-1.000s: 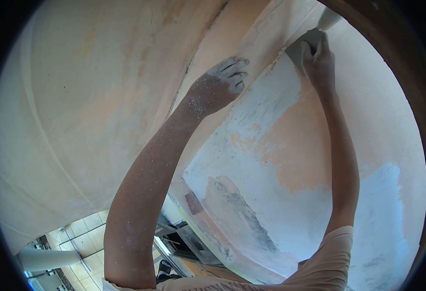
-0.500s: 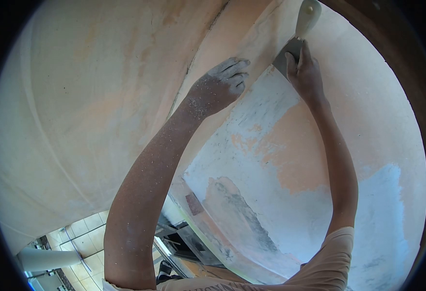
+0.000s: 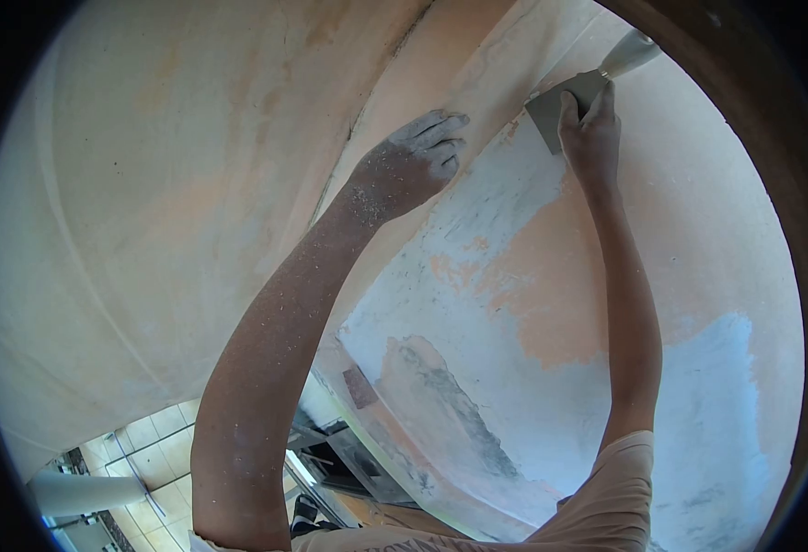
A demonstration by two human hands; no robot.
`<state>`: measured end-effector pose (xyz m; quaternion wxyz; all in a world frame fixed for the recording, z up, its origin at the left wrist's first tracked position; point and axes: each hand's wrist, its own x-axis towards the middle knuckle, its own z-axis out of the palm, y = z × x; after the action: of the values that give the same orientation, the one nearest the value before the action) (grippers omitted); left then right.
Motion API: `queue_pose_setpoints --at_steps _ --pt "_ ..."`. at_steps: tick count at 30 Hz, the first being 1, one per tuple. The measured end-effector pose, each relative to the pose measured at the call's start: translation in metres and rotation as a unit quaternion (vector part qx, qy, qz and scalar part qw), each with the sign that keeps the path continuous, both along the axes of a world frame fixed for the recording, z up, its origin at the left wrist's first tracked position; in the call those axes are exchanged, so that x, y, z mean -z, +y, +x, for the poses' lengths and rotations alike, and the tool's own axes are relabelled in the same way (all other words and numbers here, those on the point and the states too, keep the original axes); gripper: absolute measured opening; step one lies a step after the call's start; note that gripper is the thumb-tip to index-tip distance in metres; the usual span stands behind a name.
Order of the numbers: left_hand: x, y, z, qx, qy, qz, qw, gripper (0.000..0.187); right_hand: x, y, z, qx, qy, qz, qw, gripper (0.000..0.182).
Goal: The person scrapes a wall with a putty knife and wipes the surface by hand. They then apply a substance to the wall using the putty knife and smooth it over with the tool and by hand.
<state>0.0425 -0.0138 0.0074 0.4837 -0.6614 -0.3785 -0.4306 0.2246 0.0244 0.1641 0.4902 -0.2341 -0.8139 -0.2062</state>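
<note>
I am looking up at a peach-coloured ceiling and wall (image 3: 146, 202) with patches of pale blue-white filler (image 3: 477, 239). My right hand (image 3: 590, 138) is raised high and grips a putty knife (image 3: 565, 106), whose grey blade lies flat against the surface at the upper edge of the filler patch; its pale handle (image 3: 629, 53) sticks out to the upper right. My left hand (image 3: 413, 161), dusted with white powder, rests flat with fingers together on the wall beside a corner ridge, left of the blade.
A ridge or beam edge (image 3: 367, 110) runs diagonally from the top centre downward. Far below at the lower left lies a tiled floor (image 3: 146, 451), with dark equipment (image 3: 339, 460) under my arms. Another filler patch (image 3: 726, 405) shows at the right.
The putty knife and my right hand swung down-left along the filler edge, then back up to the right, the handle now pointing upper right. My left hand stayed in place.
</note>
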Motion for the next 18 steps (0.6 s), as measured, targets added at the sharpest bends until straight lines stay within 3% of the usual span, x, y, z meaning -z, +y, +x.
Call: queue_pose_setpoints --at_steps 3,6,9,11,14,17,18 --pt "-0.003 -0.001 -0.001 0.006 -0.001 -0.002 1.000 0.006 0.015 0.007 -0.003 0.075 -0.148 0.132 0.977 0.031" --pt "0.001 0.000 0.000 0.019 -0.002 -0.005 1.000 0.004 -0.007 -0.005 -0.005 0.041 -0.017 0.047 0.998 0.030" --pt "-0.001 0.000 -0.003 0.012 0.004 0.001 1.000 0.003 -0.008 0.005 -0.001 0.041 -0.061 0.098 0.992 0.040" --pt "0.000 0.002 -0.002 0.016 0.002 0.007 1.000 0.003 -0.016 -0.001 -0.001 0.050 -0.013 0.053 0.997 0.042" --pt "-0.001 0.002 0.000 0.029 -0.011 0.016 0.999 0.005 -0.004 0.005 0.002 0.070 -0.115 0.130 0.982 0.044" --pt "-0.001 0.001 -0.002 0.021 0.003 -0.005 1.000 0.005 -0.017 0.009 0.003 0.053 -0.029 0.103 0.993 0.045" --pt "-0.001 0.000 -0.001 0.021 0.002 -0.004 1.000 0.005 -0.013 0.009 0.004 0.055 -0.059 0.121 0.989 0.046"
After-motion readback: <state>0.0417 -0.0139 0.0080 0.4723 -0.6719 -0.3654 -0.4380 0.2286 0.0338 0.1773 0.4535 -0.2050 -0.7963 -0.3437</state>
